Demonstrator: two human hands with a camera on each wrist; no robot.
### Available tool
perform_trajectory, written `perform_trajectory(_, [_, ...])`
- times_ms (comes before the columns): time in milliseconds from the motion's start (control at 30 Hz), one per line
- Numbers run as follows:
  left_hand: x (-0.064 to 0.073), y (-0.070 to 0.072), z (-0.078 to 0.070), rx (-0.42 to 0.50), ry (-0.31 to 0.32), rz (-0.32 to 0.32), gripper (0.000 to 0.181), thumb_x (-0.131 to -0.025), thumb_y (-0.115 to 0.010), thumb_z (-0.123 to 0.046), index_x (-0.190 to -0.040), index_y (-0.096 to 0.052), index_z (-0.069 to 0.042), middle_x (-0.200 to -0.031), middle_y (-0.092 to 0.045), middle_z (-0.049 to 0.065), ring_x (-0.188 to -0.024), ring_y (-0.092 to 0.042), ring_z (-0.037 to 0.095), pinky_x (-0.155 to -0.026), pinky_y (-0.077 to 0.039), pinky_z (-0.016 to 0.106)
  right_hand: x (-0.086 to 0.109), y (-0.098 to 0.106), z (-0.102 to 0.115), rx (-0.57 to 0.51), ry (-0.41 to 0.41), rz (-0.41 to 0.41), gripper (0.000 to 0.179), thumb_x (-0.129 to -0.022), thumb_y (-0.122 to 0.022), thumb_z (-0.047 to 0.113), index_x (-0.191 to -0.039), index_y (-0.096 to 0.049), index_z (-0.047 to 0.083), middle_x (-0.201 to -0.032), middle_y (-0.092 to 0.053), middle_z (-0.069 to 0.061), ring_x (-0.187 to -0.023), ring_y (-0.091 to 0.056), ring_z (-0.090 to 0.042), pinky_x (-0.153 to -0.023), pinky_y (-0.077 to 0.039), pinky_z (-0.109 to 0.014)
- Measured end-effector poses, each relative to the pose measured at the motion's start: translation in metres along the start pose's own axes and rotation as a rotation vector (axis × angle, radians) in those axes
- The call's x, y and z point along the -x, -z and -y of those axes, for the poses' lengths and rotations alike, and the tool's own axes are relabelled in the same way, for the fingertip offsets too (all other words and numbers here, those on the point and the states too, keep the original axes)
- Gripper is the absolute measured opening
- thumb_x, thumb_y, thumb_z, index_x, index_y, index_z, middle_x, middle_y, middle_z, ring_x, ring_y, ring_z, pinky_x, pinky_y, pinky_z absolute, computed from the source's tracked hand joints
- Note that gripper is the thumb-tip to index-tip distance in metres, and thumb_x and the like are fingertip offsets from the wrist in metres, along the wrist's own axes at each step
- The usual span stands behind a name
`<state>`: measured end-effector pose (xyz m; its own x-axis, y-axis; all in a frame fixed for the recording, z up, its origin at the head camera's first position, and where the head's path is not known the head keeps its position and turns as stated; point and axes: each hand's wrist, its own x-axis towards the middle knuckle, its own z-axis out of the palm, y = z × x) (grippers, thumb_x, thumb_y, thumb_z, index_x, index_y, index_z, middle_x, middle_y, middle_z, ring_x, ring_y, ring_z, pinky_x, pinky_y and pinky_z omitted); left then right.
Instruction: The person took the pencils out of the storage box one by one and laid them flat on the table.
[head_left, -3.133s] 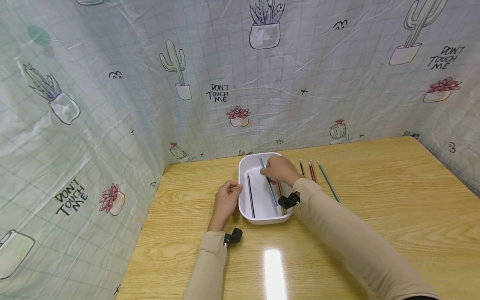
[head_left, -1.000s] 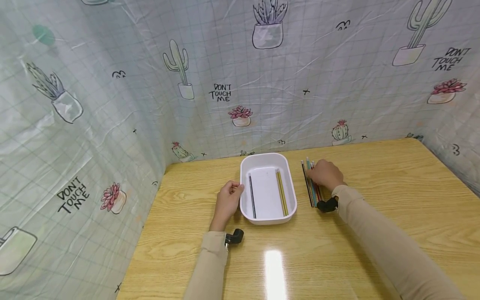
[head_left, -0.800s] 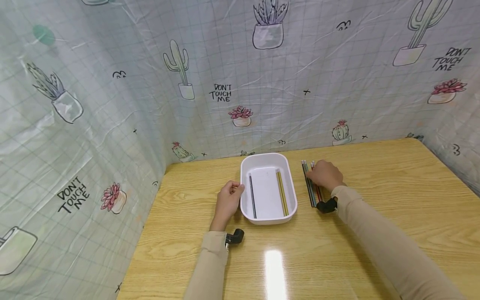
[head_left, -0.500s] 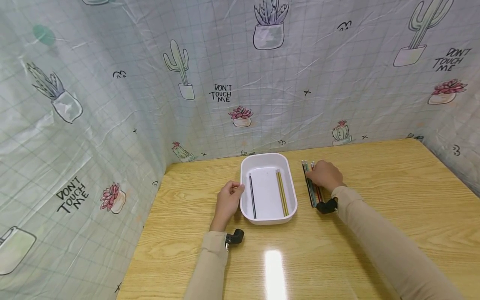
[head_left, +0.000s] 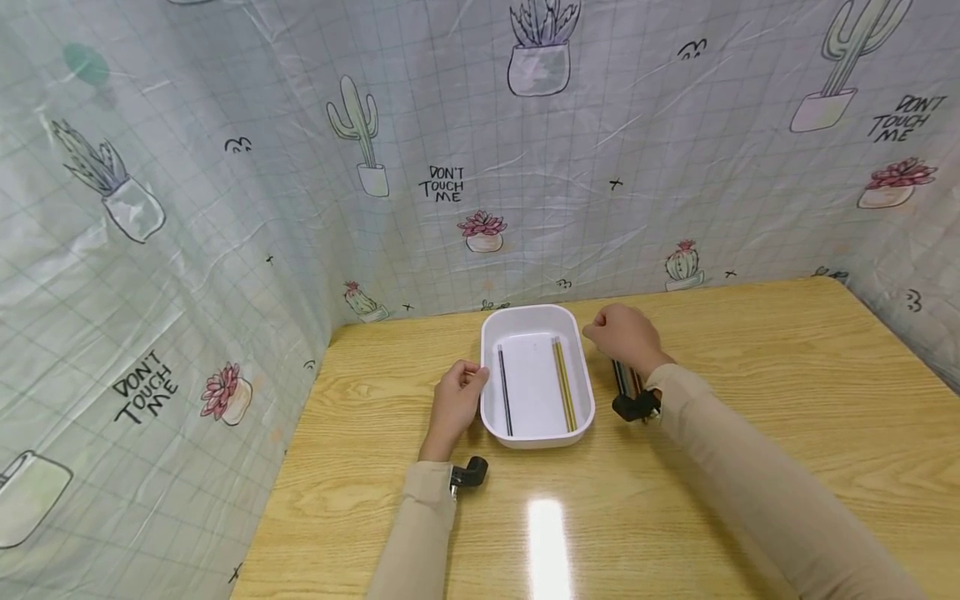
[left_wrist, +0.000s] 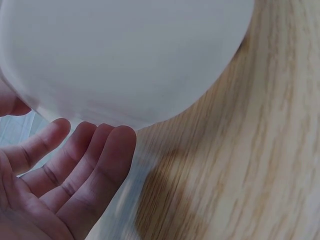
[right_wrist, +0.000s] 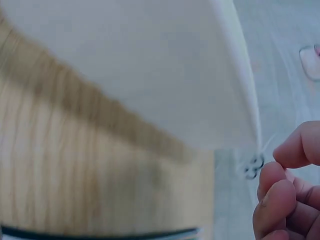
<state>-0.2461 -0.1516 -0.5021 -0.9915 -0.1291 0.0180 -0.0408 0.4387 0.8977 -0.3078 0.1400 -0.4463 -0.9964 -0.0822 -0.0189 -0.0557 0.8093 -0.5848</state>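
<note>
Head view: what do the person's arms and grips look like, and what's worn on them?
The left sleeve and right sleeve are long, plain beige and lightly creased. At the cuffs sit small, black, bent devices: the left device and right device. The left grip and right grip are ungloved. I see no cables or markings.

Wrinkled cactus-print sheet (head_left: 555, 187) behind wood-grain table (head_left: 772, 358).

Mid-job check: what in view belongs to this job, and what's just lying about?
In the job, it seems:
tray, touched by the left hand
black pencil and yellow pencils, inside it
loose pencils beside it, partly hidden by the right hand

Just surroundings:
table
printed sheet behind
wrist cameras
</note>
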Motion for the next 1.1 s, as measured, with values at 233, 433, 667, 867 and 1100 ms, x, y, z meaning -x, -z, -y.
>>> perform_trajectory(233, [0.000, -0.001, -0.002, -0.009, 0.006, 0.002, 0.025, -0.101, -0.062, -0.033, -0.109, -0.069, -0.010, -0.090, -0.067, 0.008, -0.077, -0.061, 0.017, -0.066, -0.049, 0.027, 0.000, 0.000, 0.028, 0.005, 0.040, 0.025, 0.030, -0.094, -0.059, 0.030, -0.070, -0.052, 0.015, -0.065, -0.050, 0.001, -0.060, -0.046, -0.018, -0.053, -0.033, -0.029])
perform_trajectory(433, [0.000, 0.000, -0.001, -0.006, 0.012, 0.003, 0.025, -0.100, -0.063, -0.033, -0.110, -0.069, -0.011, -0.090, -0.067, 0.008, -0.076, -0.061, 0.017, -0.065, -0.049, 0.027, -0.003, -0.003, 0.053, 0.047, 0.056, 0.107, 0.032, -0.095, -0.061, 0.030, -0.067, -0.055, 0.015, -0.064, -0.055, 0.002, -0.059, -0.049, -0.016, -0.051, -0.035, -0.028])
perform_trajectory(667, [0.000, 0.001, -0.001, -0.005, 0.013, 0.003, 0.026, -0.100, -0.062, -0.034, -0.110, -0.068, -0.011, -0.091, -0.068, 0.009, -0.077, -0.062, 0.017, -0.065, -0.050, 0.027, -0.016, -0.013, 0.070, 0.098, 0.030, 0.210, 0.047, -0.093, -0.062, 0.028, -0.051, -0.042, 0.019, -0.048, -0.043, 0.005, -0.046, -0.039, -0.012, -0.045, -0.028, -0.026])
perform_trajectory(867, [0.000, 0.001, -0.001, 0.006, 0.008, 0.009, 0.025, -0.100, -0.063, -0.033, -0.110, -0.068, -0.010, -0.090, -0.067, 0.009, -0.076, -0.061, 0.017, -0.065, -0.049, 0.027, -0.025, -0.027, 0.075, 0.173, 0.030, 0.255, 0.027, -0.093, -0.062, 0.021, -0.068, -0.060, 0.010, -0.047, -0.053, 0.001, -0.040, -0.046, -0.011, -0.043, -0.035, -0.025])
perform_trajectory(1100, [-0.002, 0.002, 0.000, 0.014, 0.002, 0.017, 0.025, -0.100, -0.063, -0.033, -0.110, -0.068, -0.010, -0.090, -0.067, 0.009, -0.076, -0.061, 0.017, -0.065, -0.050, 0.027, -0.028, -0.044, 0.079, 0.322, 0.062, 0.180, 0.013, -0.092, -0.059, 0.009, -0.084, -0.068, 0.004, -0.081, -0.071, -0.011, -0.061, -0.059, -0.021, -0.052, -0.047, -0.032])
